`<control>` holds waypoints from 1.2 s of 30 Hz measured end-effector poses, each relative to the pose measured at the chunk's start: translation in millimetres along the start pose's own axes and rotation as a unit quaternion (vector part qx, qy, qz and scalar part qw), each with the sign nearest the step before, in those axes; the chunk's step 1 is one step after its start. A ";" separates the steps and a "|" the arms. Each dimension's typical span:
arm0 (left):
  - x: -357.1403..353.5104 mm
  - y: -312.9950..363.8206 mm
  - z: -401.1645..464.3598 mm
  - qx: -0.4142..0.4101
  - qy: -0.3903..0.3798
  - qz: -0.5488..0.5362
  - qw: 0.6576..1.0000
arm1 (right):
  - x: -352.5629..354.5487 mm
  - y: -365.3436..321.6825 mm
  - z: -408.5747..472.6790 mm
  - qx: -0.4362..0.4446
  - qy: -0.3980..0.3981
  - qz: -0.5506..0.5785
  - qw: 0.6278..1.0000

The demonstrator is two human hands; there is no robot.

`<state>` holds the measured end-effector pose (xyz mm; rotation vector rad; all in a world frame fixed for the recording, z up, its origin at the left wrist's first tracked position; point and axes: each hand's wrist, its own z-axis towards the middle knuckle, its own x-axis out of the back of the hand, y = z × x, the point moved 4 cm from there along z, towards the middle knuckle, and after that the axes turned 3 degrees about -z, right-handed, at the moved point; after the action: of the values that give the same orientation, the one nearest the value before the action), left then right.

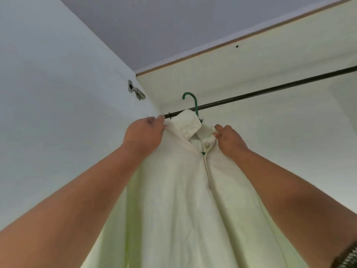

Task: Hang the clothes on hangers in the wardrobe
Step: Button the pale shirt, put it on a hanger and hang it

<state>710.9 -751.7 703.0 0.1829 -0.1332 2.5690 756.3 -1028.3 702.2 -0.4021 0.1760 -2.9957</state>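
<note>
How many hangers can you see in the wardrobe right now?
1. A green hanger sits inside the pale shirt, its hook up by the dark rail near the wardrobe's left end. Others further right, beyond the picture, may be hidden.

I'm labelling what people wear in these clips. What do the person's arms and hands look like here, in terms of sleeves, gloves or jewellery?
Both forearms are bare up to the frame edge, with no sleeves on them. The left hand and right hand wear no gloves, and no rings or watch show. A dark mark sits on the back of the left hand. A dark knitted cuff edge shows at the bottom right corner.
</note>
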 end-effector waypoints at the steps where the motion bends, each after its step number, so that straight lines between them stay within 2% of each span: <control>1: -15.6 -2.9 10.7 -0.023 -0.003 0.009 1.000 | -15.8 7.6 15.5 -0.002 0.002 0.008 1.000; 4: -59.5 -14.8 36.9 -0.059 -0.069 0.102 0.991 | -61.6 29.8 57.9 -0.007 0.016 0.020 1.000; 8: -115.7 -37.0 70.4 0.012 -0.223 0.205 0.953 | -121.5 63.1 101.9 -0.001 0.017 -0.005 1.000; 10: -144.8 -44.4 86.5 0.017 -0.245 0.210 0.946 | -147.8 78.4 118.9 -0.004 0.026 0.006 1.000; 15: -203.1 -52.1 125.7 -0.031 -0.136 0.197 0.970 | -212.6 105.6 160.8 -0.044 0.051 0.060 0.996; 19: -221.0 -58.9 155.1 -0.043 -0.045 0.129 0.990 | -256.8 115.0 199.1 -0.057 0.056 0.100 0.992; 26: -246.5 -53.6 192.1 -0.097 -0.062 0.251 0.961 | -332.6 111.2 246.7 -0.057 0.015 0.077 0.995; 29: -246.3 -59.5 210.4 -0.103 -0.042 0.317 0.942 | -344.3 97.5 269.0 -0.037 0.031 0.063 0.997; 32: -238.2 -65.9 228.4 -0.080 -0.006 0.341 0.937 | -337.9 83.3 295.6 -0.017 0.072 0.060 0.995; 36: -226.6 -81.0 241.0 -0.024 -0.010 0.325 0.945 | -332.6 66.6 317.9 -0.003 0.077 0.046 0.996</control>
<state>968.9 -834.5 909.4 0.1648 -0.3056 3.2177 1166.9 -1083.2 913.2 -0.1595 0.2097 -2.9338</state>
